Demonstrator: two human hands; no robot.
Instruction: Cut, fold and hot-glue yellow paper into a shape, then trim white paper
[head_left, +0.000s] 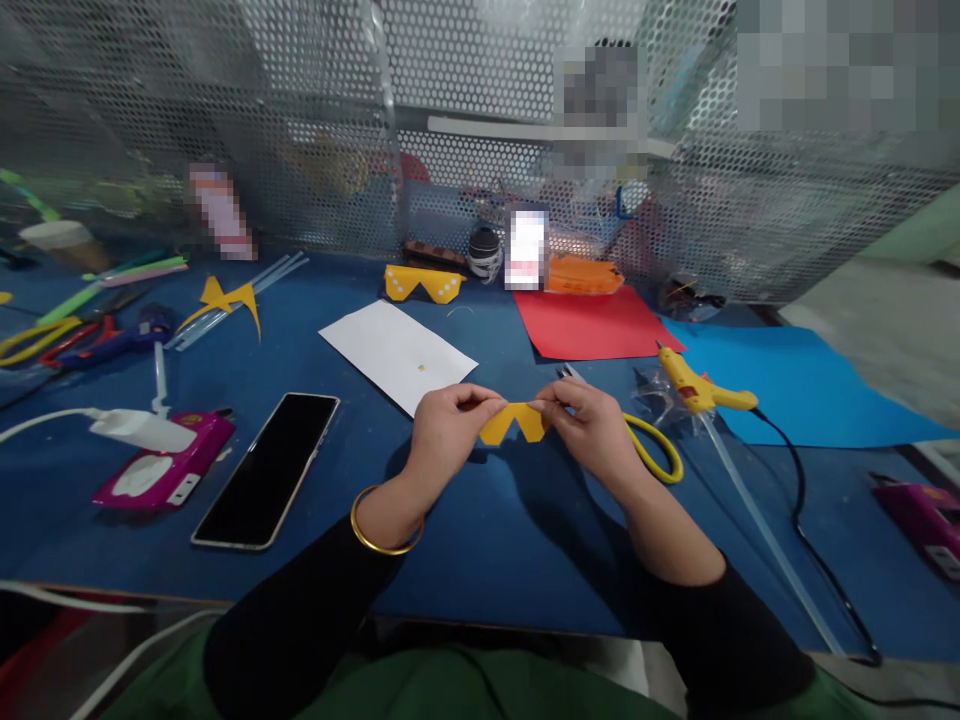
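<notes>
A small yellow glasses-shaped piece (514, 424) is stretched between both hands above the blue table. My left hand (450, 432) pinches its left end between thumb and fingers. The right end is pinched by my right hand (586, 420). Just beyond my left hand lies a white paper sheet (397, 350) with a tiny yellow scrap on it. Yellow-handled scissors (660, 460) lie partly hidden beneath my right hand. Farther back stands another yellow glasses shape (424, 283) with white dots.
A black phone (268, 472) and a purple power strip (169, 462) lie at the left, near yellow cut pieces (225, 300). On the right are a yellow glue gun (705, 390) with its cord, red paper (592, 325) and blue paper (795, 385). Perforated metal (465, 70) stands behind.
</notes>
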